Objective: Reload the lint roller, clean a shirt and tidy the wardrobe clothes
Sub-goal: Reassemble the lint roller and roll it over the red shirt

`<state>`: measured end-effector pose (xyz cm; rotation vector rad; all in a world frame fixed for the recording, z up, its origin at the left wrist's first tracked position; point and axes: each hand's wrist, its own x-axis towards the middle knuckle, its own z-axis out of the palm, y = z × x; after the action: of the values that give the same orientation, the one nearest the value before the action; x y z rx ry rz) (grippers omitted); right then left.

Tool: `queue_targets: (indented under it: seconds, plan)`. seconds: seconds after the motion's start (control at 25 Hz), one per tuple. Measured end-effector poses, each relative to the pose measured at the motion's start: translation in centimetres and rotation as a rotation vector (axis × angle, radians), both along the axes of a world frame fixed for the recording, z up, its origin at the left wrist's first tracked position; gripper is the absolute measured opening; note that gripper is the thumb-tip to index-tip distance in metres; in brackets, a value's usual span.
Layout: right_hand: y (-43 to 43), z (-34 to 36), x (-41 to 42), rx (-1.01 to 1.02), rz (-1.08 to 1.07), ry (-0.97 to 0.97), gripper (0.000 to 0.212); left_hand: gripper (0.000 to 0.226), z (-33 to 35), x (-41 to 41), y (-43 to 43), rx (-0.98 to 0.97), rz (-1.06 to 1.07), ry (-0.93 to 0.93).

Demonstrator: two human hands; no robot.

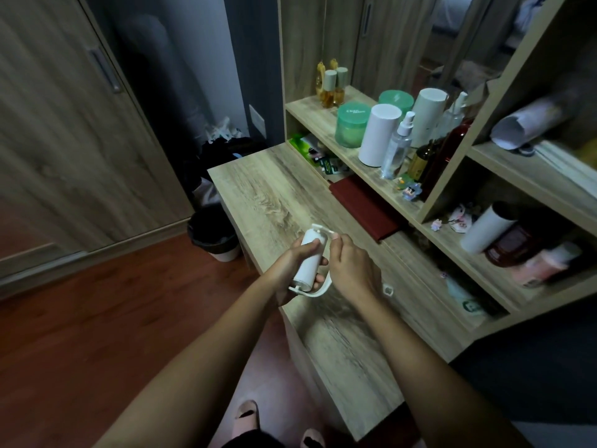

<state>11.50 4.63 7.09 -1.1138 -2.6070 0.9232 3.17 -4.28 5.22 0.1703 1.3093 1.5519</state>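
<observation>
One white roller (308, 260) is held just above the wooden desk (268, 189), its long axis pointing away from the person. The left hand (287, 270) has its fingers wrapped round the roll. The right hand (352, 270) pinches the frame's far end. One bin (213, 234) stands on the red-brown floor (113, 318).

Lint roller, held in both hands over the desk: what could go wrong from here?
The left hand grips the lint roller round its roll while the right hand only pinches the frame's far tip, so the frame may slip. The small white piece on the desk by the right wrist could get knocked away.
</observation>
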Motion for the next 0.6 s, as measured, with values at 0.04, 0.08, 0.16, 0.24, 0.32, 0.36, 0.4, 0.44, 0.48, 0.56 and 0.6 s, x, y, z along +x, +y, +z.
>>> queue_targets:
  seconds: [0.04, 0.08, 0.16, 0.24, 0.32, 0.36, 0.4, 0.44, 0.48, 0.56, 0.6]
  plan:
    - [0.00, 0.03, 0.03, -0.002, 0.001, -0.001, 0.044, 0.038, -0.04, 0.01, 0.02, -0.008, -0.008, 0.007]
    - [0.01, 0.05, 0.11, 0.000, 0.003, -0.001, 0.044, 0.037, -0.07, 0.05, 0.04, -0.012, -0.009, 0.008]
    - [-0.01, 0.06, 0.29, 0.001, -0.001, 0.002, 0.043, 0.038, -0.08, 0.06, 0.05, -0.009, 0.006, -0.013]
    - [-0.01, 0.05, 0.42, -0.010, -0.010, 0.000, 0.043, 0.038, -0.06, 0.05, 0.05, 0.001, 0.031, -0.047]
    - [-0.05, 0.02, 0.44, -0.021, -0.017, -0.002, 0.044, 0.039, -0.10, 0.01, 0.04, 0.002, 0.044, -0.056]
    - [-0.11, 0.00, 0.42, -0.025, -0.020, 0.001, 0.044, 0.040, -0.18, -0.03, 0.06, -0.002, 0.043, -0.045]
    - [-0.17, -0.01, 0.40, -0.027, -0.022, 0.004, 0.044, 0.040, -0.25, -0.06, 0.10, -0.010, 0.039, -0.025]
    - [-0.20, -0.01, 0.39, -0.028, -0.024, 0.008, 0.044, 0.041, -0.26, -0.06, 0.12, -0.019, 0.034, -0.003]
    - [-0.20, 0.00, 0.38, -0.030, -0.027, 0.012, 0.044, 0.041, -0.28, -0.07, 0.14, -0.028, 0.034, 0.017]
    - [-0.19, 0.03, 0.40, -0.029, -0.031, 0.014, 0.044, 0.041, -0.20, -0.03, 0.12, -0.035, 0.040, 0.039]
    - [-0.22, 0.05, 0.40, -0.027, -0.031, 0.013, 0.044, 0.040, -0.10, 0.00, 0.10, -0.035, 0.043, 0.050]
